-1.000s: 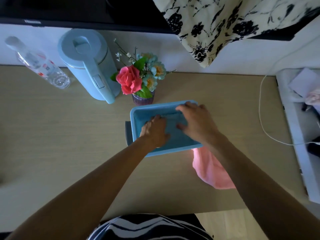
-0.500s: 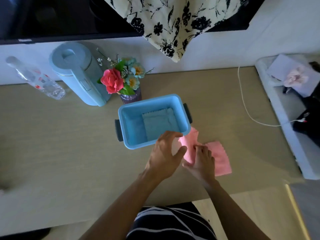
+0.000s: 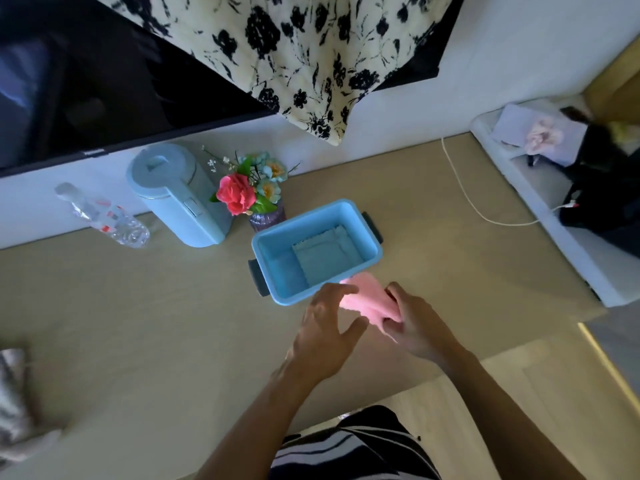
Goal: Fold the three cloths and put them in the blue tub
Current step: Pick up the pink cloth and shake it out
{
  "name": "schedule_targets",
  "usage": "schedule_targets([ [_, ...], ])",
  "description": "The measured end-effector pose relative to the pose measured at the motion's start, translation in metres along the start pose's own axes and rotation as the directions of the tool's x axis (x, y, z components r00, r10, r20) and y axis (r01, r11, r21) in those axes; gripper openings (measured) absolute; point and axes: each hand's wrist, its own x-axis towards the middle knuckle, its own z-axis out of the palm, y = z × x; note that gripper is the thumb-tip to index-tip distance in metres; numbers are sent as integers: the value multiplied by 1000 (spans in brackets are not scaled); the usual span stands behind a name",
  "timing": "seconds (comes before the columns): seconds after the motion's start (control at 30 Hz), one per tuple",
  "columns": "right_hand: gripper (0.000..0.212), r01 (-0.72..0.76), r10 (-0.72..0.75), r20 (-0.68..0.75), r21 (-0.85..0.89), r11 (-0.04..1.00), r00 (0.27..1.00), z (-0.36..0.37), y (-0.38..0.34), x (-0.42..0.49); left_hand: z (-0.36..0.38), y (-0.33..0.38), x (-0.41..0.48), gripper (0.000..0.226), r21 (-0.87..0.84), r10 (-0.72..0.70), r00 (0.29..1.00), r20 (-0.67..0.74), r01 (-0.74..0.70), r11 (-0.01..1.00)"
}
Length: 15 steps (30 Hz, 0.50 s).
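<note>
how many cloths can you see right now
2: a blue cloth lying folded in the blue tub, and a pink cloth held in the right hand just in front of it. A third isn't visible.

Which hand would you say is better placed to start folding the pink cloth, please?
The right hand: it already grips the pink cloth beside the blue plastic tub, while the left hand is open.

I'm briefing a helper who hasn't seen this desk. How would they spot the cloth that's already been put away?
Start at the tan desk and find the blue tub in front of the flower vase. On the tub's floor, toward its right end, lies a flat, folded blue cloth. Unlike the pink cloth bunched in the right hand, it is blue and nobody touches it.
</note>
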Motion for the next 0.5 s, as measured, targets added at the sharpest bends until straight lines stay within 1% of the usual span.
schedule_targets([
  [0.03,29,24,-25,20,43,999,999,-4,-18,-5,-9,-4,-2,48,12,44,999,8,-44,999],
  [0.13,22,29,-43,73,177,984,996,-13,-72,-16,-44,-15,-9,56,59,128,992,18,-129,990],
  [0.2,22,87,-104,57,248,965,993,-16,-106,-18,-71,-22,-13,55,80,149,989,-7,-148,986],
  [0.23,17,114,-134,54,283,952,989,-16,-123,-19,-86,-25,-16,52,58,127,992,-22,-126,990],
  [0.3,7,124,-151,48,359,925,987,-15,-151,-19,-114,-32,-23,46,-31,47,998,-46,-49,998],
  [0.37,5,132,-153,13,428,894,988,-14,-177,-16,-139,-40,-27,44,-133,3,995,-101,-17,991],
  [0.43,11,159,-172,-18,492,856,985,-10,-200,-15,-162,-47,-30,46,-228,-32,991,-130,2,974],
  [0.5,20,172,-177,-44,552,816,983,-5,-222,-13,-184,-49,-34,48,-351,-91,989,-118,44,935],
])
